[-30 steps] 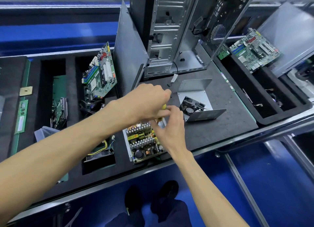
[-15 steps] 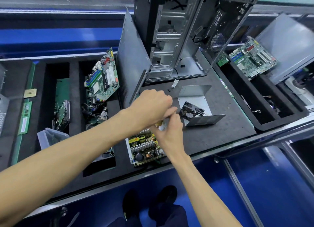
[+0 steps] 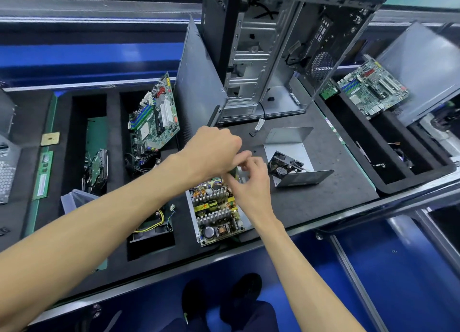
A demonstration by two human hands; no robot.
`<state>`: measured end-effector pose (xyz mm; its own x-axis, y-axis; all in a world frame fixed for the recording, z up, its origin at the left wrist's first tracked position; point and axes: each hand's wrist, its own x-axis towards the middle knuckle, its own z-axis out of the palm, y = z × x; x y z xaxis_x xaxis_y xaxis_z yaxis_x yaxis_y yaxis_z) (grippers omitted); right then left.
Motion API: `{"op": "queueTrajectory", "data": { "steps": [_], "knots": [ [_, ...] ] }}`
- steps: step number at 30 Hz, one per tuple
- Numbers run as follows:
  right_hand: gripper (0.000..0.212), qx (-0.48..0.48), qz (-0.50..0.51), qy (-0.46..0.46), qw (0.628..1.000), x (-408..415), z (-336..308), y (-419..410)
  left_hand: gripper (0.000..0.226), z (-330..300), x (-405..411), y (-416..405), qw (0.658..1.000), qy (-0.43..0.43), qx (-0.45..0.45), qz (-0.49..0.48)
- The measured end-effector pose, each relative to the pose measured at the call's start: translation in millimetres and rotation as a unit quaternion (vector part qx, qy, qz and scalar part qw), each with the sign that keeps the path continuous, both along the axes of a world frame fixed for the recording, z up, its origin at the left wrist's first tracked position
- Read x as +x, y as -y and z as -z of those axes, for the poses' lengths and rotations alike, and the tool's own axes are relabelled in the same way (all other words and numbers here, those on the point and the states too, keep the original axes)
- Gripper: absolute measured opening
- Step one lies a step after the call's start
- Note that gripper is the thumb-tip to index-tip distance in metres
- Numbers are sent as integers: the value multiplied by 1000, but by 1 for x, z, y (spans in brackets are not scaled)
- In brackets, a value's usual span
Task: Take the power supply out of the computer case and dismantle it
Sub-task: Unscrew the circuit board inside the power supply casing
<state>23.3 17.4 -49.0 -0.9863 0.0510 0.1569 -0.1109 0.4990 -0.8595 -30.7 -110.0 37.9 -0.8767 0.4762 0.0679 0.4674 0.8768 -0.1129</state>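
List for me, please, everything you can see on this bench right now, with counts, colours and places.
Computer case: one, black and bare metal, upright at the back, side open.
Side panel: one, grey, leaning against the case's left.
Power supply board: one, yellow-green with silver heatsinks, in its metal tray at the front edge.
Power supply cover: one, silver, bent sheet right of the hands, with a black fan on it.
Motherboards: two, green; one standing in a left foam slot, one in the right tray.
Memory stick: one, green, far left.
Shoes: two, black, on the blue floor.
Left hand: curled over the board's far end; what it holds is hidden.
Right hand: fingers curled at the same spot.
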Motion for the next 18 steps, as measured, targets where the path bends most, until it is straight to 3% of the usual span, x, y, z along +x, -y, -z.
{"op": "queueTrajectory", "data": {
  "steps": [2, 6, 10, 14, 18],
  "knots": [
    [30, -14, -31, -17, 999, 0, 1, -1, 48, 6, 2, 9, 999, 0, 35, 29],
    [29, -20, -35, 2, 999, 0, 2, -4, 30, 6, 4, 19, 967, 152, 138, 153],
    [40, -20, -38, 1, 999, 1, 5, 1, 28, 9, 5, 5, 995, 44, 76, 47],
    [29, 28, -30, -17, 999, -1, 6, -2, 45, 15, 15, -5, 996, -36, 61, -52],
    [29, -23, -12, 2, 1000, 1, 1, -9, 31, 10, 18, 5, 982, 62, 142, 110]
  ]
}}
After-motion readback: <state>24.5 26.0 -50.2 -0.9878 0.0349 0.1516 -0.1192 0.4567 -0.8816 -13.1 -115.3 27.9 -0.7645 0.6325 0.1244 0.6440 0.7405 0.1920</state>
